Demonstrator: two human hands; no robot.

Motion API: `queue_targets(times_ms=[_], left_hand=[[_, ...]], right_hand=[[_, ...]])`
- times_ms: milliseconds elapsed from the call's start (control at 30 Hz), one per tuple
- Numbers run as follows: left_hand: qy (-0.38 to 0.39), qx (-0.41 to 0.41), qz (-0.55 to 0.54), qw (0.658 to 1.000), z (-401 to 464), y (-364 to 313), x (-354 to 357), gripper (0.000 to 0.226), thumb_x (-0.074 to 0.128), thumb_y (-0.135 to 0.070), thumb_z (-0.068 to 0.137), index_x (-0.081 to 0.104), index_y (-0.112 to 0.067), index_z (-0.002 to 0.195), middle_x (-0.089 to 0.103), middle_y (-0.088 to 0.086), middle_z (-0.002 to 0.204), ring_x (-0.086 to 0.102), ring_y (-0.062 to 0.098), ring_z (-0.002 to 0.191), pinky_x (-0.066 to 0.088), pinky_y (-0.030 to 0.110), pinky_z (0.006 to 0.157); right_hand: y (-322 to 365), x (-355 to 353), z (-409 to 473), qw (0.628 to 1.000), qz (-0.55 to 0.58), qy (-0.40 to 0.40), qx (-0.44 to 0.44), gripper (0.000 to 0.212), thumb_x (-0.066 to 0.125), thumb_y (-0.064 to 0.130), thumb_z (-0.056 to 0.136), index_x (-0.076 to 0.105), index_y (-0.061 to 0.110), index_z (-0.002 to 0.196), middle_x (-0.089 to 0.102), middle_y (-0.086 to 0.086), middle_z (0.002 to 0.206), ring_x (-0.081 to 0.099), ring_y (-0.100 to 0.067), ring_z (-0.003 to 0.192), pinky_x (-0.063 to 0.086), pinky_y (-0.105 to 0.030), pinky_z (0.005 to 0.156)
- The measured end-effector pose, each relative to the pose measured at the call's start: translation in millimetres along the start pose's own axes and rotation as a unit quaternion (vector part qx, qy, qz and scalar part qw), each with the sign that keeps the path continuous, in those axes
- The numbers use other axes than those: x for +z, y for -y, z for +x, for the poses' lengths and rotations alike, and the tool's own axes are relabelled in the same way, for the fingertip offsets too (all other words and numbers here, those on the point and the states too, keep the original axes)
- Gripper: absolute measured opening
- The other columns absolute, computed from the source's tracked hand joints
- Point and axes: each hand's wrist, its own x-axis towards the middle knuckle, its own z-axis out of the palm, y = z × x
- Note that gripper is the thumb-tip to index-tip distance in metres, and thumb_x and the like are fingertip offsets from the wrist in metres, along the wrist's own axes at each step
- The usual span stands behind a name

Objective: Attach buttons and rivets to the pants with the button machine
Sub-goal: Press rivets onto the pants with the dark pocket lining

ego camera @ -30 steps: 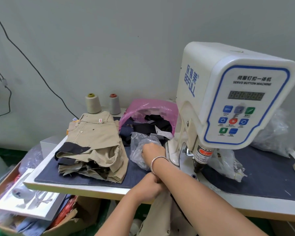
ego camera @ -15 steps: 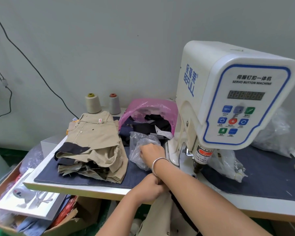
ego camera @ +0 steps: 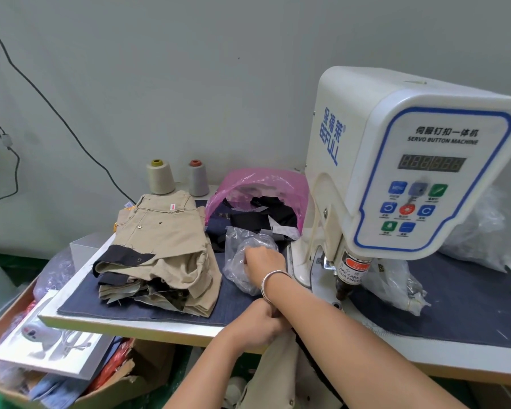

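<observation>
**Reaching for a fastener while the pants wait at the table edge**

At the far left, below the table (ego camera: 160, 324), a carton (ego camera: 56, 391) of oddments sat within reach but out of the work area. On the denim mat (ego camera: 469, 314) lay a folded stack of khaki pants (ego camera: 160, 249), waistbands up, probably finished pieces parked clear of the machine. Two thread cones (ego camera: 174, 180) stood behind them against the wall.

Next came a pink bag (ego camera: 257, 184) of dark scraps, and in front of it a clear bag (ego camera: 248, 252), likely the supply of buttons or rivets, set just beside the machine so one short reach fetched them. The right hand (ego camera: 263, 261), a bangle (ego camera: 273, 283) on its wrist, lay against this bag with its fingers curled down into the crumpled plastic; whether they pinched a button or only the film could not be told, since the fingertips were hidden.

The left hand (ego camera: 257, 326) was at the table's front edge, partly under the right forearm, closed on the khaki pants in work (ego camera: 278, 370), which hung down off the edge. Holding them there probably kept the spot to be fastened ready.

To the right stood the button machine (ego camera: 410, 172), its punch (ego camera: 344, 286) bare above the base, nothing under it yet. Another clear bag (ego camera: 396, 284) sat just right of the punch, and more plastic (ego camera: 472, 231) lay behind.
</observation>
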Motion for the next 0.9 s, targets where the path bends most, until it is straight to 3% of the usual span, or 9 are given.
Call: queue_targets(times_ms=[133, 367, 567, 900], left_hand=[[0.002, 0.014, 0.004, 1.000, -1, 0, 1, 0.029, 0.055, -0.028, 0.069, 0.068, -0.052, 0.077, 0.066, -0.028, 0.072, 0.058, -0.012, 0.060, 0.041, 0.002, 0.054], [-0.005, 0.012, 0.005, 1.000, -3, -1, 0, 0.026, 0.053, -0.014, 0.077, 0.063, -0.035, 0.088, 0.067, -0.029, 0.074, 0.059, -0.013, 0.064, 0.041, 0.003, 0.055], [0.013, 0.026, 0.017, 0.999, -6, -5, 0, 0.031, 0.052, -0.007, 0.084, 0.061, -0.034, 0.096, 0.067, -0.032, 0.080, 0.060, -0.015, 0.071, 0.042, 0.002, 0.059], [-0.008, 0.038, 0.039, 0.998, -5, -3, 3, 0.028, 0.055, -0.018, 0.078, 0.064, -0.040, 0.094, 0.069, -0.027, 0.092, 0.064, -0.004, 0.094, 0.047, 0.011, 0.078]], right_hand=[[-1, 1, -1, 1.000, 0.004, 0.022, 0.022, 0.021, 0.049, 0.013, 0.092, 0.062, 0.011, 0.108, 0.066, -0.007, 0.105, 0.062, -0.027, 0.098, 0.039, -0.031, 0.069], [-1, -1, -2, 1.000, -0.024, 0.006, 0.018, 0.023, 0.048, 0.007, 0.091, 0.063, 0.011, 0.107, 0.066, -0.008, 0.107, 0.062, -0.028, 0.101, 0.046, -0.033, 0.075], [-4, -3, -9, 0.999, 0.035, -0.019, 0.018, 0.025, 0.044, 0.025, 0.093, 0.061, 0.018, 0.109, 0.064, -0.007, 0.104, 0.058, -0.028, 0.099, 0.041, -0.032, 0.072], [-4, -1, -9, 0.998, 0.042, 0.007, 0.038, 0.023, 0.045, 0.024, 0.091, 0.062, 0.019, 0.106, 0.065, -0.006, 0.105, 0.060, -0.028, 0.097, 0.041, -0.031, 0.071]])
